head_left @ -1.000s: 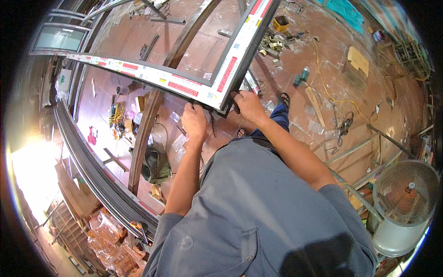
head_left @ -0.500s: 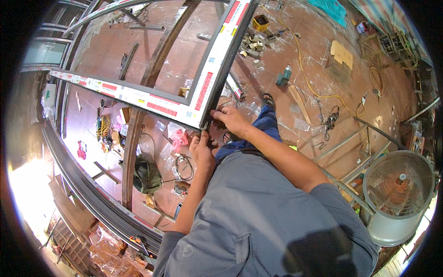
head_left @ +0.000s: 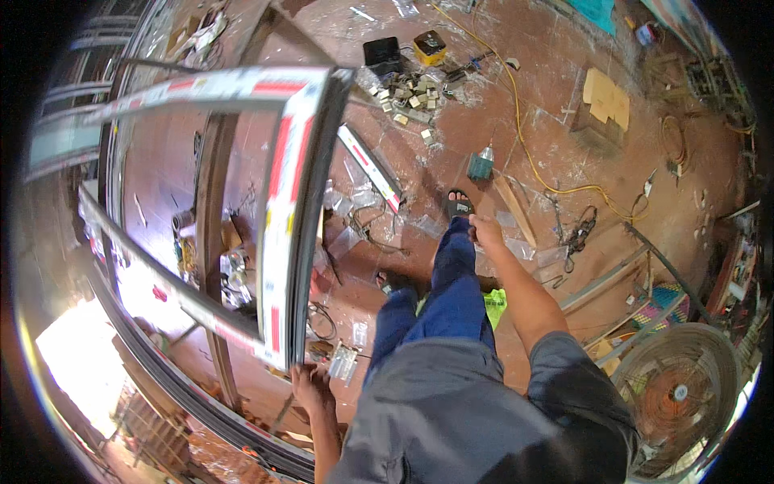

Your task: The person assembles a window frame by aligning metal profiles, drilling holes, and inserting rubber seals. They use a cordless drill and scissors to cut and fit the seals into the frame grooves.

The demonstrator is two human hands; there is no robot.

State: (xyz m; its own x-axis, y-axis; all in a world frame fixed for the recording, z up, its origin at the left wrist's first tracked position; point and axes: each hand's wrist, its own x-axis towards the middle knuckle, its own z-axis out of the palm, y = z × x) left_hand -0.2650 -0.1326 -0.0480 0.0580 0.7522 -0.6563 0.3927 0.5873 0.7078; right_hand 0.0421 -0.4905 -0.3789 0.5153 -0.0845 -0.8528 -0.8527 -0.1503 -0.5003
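Head view, looking steeply down over grey shirt and blue trousers (head_left: 451,282).

Left hand (head_left: 310,387): placed at the lower corner of a large rectangular metal window frame wrapped in white protective film with red patches (head_left: 284,210). Fingers curled against the underside of that corner, apparently supporting it; full closure around the profile cannot be told from this angle. Frame held up off the floor and tilted, near corner low beside the left knee, far rails running away to the upper left, most likely so that the corner bears the weight while the long rails stay off the clutter below.

Right hand (head_left: 486,231): hanging free at the outer side of the right thigh, fingers loosely open, holding nothing, well apart from the frame.

Materials and shapes: frame rails straight, smooth, glossy under the film, with a dark edge along the inner side. A short loose offcut of the same filmed profile (head_left: 371,165) lying on the reddish concrete floor (head_left: 500,81), dusty and strewn with clear plastic scraps. A yellow cable (head_left: 524,137) snaking across it past a teal power tool (head_left: 481,165). Round wire-guarded floor fan (head_left: 681,395) at lower right. Flat cardboard pieces (head_left: 605,97) further off.
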